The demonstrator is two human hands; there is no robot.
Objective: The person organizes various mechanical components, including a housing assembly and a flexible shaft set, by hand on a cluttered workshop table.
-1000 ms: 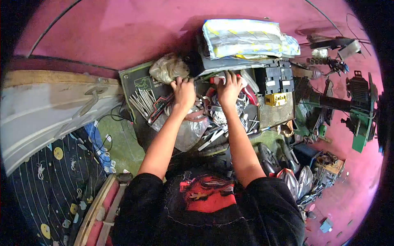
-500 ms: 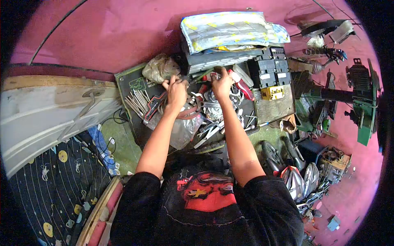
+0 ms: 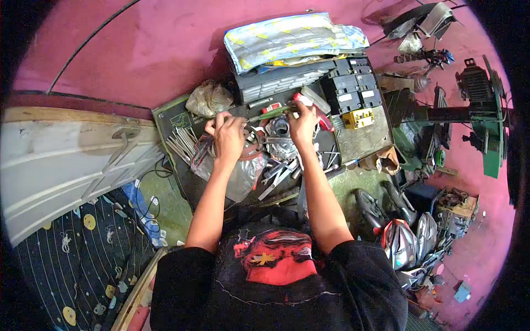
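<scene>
Item examined: a slim green tool (image 3: 269, 114), kind not clear, held level above the far part of an open tool tray (image 3: 175, 113) on the floor.

Left hand (image 3: 226, 135): closed in a fist around the tool's left end, knuckles up.

Right hand (image 3: 303, 124): fingers curled round the tool's right end, just beside a red-handled tool (image 3: 313, 108) that lies slanted in the tray.

Tray contents: under and between the hands, a tangle of metal parts and wrenches (image 3: 277, 175). Beside the left wrist, a row of bare metal rods (image 3: 181, 142). Partly under the left forearm, a clear plastic bag (image 3: 243, 177). At the tray's far left corner, a crumpled bag (image 3: 208, 98).

Right of the right hand: a black compartment case (image 3: 353, 91) with a small yellow block (image 3: 359, 117) at its near edge. A folded patterned sack (image 3: 292, 38) lies on the boxes at the far side.

Surroundings: pink floor (image 3: 138, 49). A white panel (image 3: 66, 160) lies well to the left. A green machine (image 3: 486, 127) stands at the far right. Helmets (image 3: 400, 243) lie near the person's right shoulder.
</scene>
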